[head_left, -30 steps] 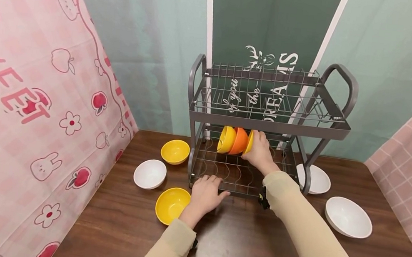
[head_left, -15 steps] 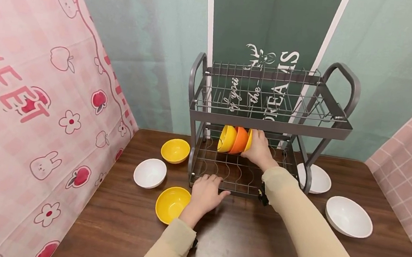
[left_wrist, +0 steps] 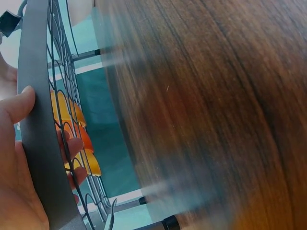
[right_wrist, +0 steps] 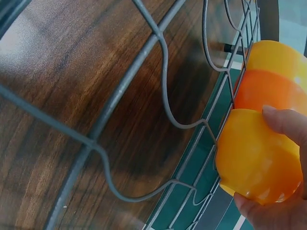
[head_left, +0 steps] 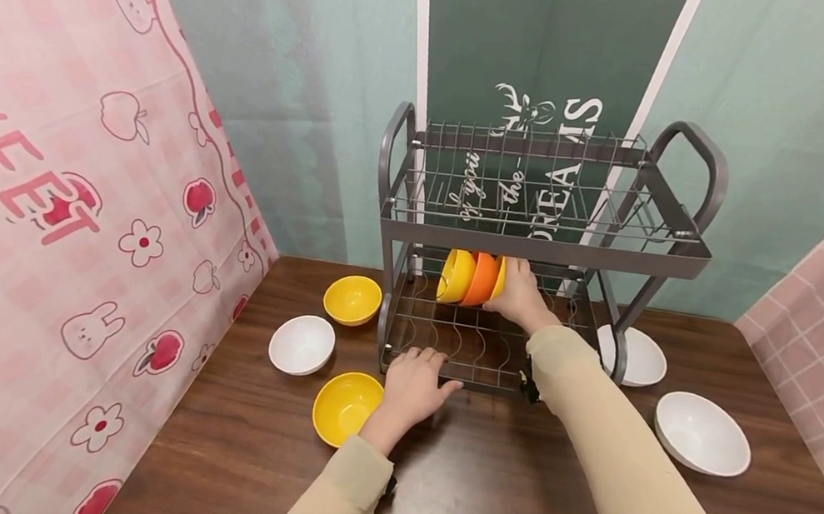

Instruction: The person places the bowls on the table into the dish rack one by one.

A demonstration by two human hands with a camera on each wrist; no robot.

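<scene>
A dark grey two-tier dish rack (head_left: 541,250) stands on the table. On its lower tier a yellow bowl (head_left: 456,277), an orange bowl (head_left: 481,280) and another yellow bowl (right_wrist: 256,155) stand on edge in a nested row. My right hand (head_left: 519,299) reaches in under the upper tier and holds the rightmost yellow bowl, thumb on one side and fingers on the other. With my left hand (head_left: 413,387) I grip the rack's lower front rail (left_wrist: 41,120); the thumb lies on the outside and the fingertips show past the wires in the left wrist view.
Left of the rack sit a yellow bowl (head_left: 352,300), a white bowl (head_left: 301,345) and a nearer yellow bowl (head_left: 345,407). Two white bowls, one partly behind the rack's leg (head_left: 641,358) and a larger one (head_left: 702,434), lie right. Curtains (head_left: 284,110) hang behind the wooden table (head_left: 462,497).
</scene>
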